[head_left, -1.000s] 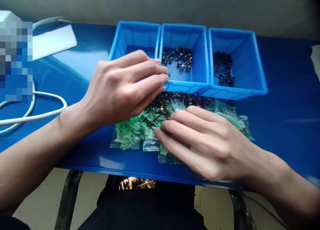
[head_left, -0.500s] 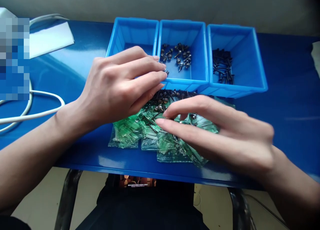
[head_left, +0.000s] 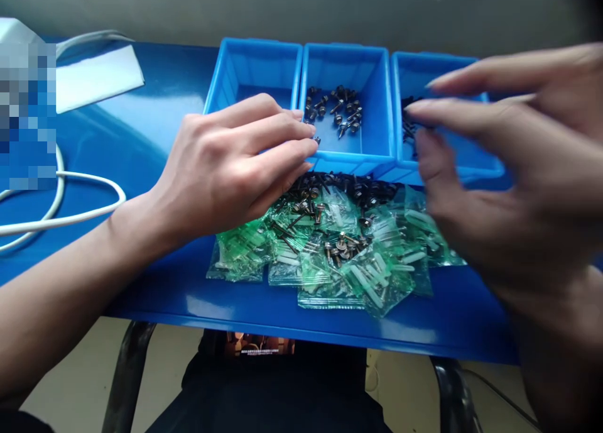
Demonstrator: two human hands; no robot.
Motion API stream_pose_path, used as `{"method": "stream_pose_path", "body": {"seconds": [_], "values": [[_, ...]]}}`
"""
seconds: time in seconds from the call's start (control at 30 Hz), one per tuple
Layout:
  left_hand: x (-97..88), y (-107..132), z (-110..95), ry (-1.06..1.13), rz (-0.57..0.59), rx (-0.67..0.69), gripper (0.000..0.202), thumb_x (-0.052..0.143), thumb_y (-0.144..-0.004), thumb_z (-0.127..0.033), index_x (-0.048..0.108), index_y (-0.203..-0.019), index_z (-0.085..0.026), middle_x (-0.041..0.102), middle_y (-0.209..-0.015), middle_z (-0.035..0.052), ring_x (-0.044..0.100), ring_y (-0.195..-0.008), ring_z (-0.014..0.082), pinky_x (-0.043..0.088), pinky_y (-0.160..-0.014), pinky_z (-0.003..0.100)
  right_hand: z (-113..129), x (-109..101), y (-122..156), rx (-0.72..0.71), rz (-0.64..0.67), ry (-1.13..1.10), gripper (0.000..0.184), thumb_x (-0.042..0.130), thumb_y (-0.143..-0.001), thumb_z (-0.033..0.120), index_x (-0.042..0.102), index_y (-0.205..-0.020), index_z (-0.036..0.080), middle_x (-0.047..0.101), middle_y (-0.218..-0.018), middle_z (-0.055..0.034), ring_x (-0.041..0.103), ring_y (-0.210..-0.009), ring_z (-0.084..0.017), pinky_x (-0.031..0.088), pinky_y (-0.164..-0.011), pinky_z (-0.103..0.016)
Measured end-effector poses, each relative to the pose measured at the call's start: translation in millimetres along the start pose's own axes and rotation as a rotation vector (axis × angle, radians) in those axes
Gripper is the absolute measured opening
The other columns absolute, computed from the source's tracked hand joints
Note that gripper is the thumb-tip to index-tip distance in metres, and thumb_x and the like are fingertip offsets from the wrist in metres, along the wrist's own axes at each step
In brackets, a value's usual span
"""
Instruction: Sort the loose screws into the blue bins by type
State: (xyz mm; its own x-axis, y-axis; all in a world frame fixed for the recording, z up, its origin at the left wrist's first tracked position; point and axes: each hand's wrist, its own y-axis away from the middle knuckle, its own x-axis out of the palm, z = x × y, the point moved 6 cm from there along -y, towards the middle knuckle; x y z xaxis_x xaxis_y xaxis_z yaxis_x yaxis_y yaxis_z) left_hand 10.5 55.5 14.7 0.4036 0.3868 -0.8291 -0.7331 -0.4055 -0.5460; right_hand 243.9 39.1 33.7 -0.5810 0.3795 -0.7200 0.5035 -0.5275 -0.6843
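slender black screws (head_left: 407, 131) lie in a bin (head_left: 414, 75) by the right hand (head_left: 518, 163). whether that or the left hand (head_left: 235, 166) grips anything is unclear.

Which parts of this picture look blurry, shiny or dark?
In the head view, the right hand is visibly blurred, while the left hand looks much sharper; in the head view, pale glare whitens the blue table left of the bins; in the head view, the top right corner falls nearly black.
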Motion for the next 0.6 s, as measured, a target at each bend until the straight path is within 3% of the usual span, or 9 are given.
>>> {"method": "stream_pose_path", "body": {"seconds": [0.1,0.23,0.4,0.6], "values": [[0.0,0,0,0.010,-0.027,-0.019,0.024,0.063,-0.107,-0.025,0.071,-0.128,-0.026,0.079,-0.130,0.0023,0.077,-0.123,0.0287,0.072,-0.087,0.043,35,20,-5,-0.254,0.102,-0.030,0.027,0.075,-0.095,0.009,0.079,-0.122,0.010,0.079,-0.116,-0.0185,0.071,-0.105,-0.031,0.062,-0.087,-0.051],[0.0,-1,-1,0.020,-0.041,-0.026,0.022,0.061,-0.106,-0.023,0.071,-0.126,-0.027,0.079,-0.129,0.0018,0.078,-0.122,0.0284,0.072,-0.088,0.043,73,46,-1,-0.450,0.281,-0.082,0.017,0.068,-0.100,0.007,0.077,-0.114,0.005,0.078,-0.114,-0.0164,0.071,-0.101,-0.026,0.062,-0.081,-0.043],[0.5,-1,-2,-0.019,-0.038,0.000,0.021,0.064,-0.106,-0.020,0.068,-0.127,-0.023,0.079,-0.130,0.0033,0.078,-0.120,0.0266,0.071,-0.085,0.040,86,51,0,-0.483,0.273,0.017,0.012,0.067,-0.099,0.009,0.078,-0.096,0.010,0.075,-0.094,-0.0113,0.062,-0.084,-0.023,0.052,-0.070,-0.041],[0.1,-1,-4,-0.026,-0.060,0.041,0.024,0.069,-0.104,-0.022,0.068,-0.128,-0.019,0.079,-0.129,0.0060,0.079,-0.117,0.0288,0.072,-0.083,0.042,71,33,-7,-0.433,0.177,0.008,0.009,0.067,-0.099,0.008,0.075,-0.100,0.012,0.077,-0.102,-0.0129,0.068,-0.089,-0.023,0.057,-0.071,-0.040]]}}
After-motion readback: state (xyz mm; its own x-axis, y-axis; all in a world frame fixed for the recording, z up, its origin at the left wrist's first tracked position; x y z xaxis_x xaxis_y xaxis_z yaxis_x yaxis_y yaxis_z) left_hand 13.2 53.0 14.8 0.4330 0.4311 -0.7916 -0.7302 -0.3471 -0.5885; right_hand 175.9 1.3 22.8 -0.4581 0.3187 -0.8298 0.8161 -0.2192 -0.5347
